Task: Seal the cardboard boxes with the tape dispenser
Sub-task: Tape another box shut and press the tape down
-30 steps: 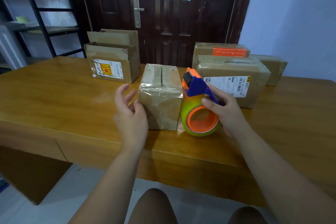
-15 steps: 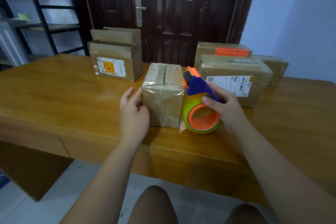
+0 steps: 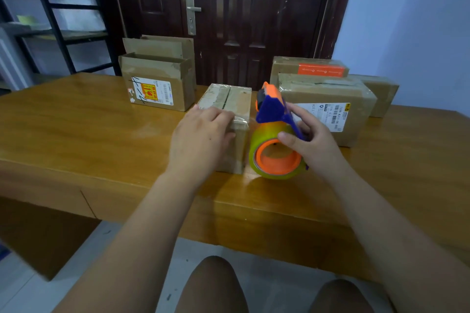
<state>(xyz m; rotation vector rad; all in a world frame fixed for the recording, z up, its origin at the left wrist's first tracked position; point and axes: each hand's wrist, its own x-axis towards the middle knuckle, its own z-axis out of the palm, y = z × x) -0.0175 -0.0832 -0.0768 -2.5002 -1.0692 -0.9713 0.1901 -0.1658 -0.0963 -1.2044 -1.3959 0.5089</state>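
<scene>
On a wooden table, in front of a dark panelled door, five cardboard boxes sit in a loose row, seen from the person's own head.

At the back left, an open box stands with its flaps up and a yellow and red shipping sticker on its front. Its inside is not visible from this angle. To the right are three closed boxes: a labelled box with a white barcode sticker, an orange-striped box behind it, and a plain box at the far right. Their contents are hidden.

In the middle, nearest the person, is a small cardboard box. Its top flaps meet in a dark seam running away from the viewer, with worn tape on either side, and glossy clear film wraps its near top edge. The left hand holds this box, fingers bent over the near top edge and palm against the front face.

Just right of it, the tape dispenser stands upright on the table. It has a blue body, an orange head and hub, and a yellow-green roll of clear tape. Whether it touches the box cannot be told. The right hand grips it, fingers wrapped round the blue handle and thumb pressed by the orange hub.

A black metal shelf rack stands at the far left.
</scene>
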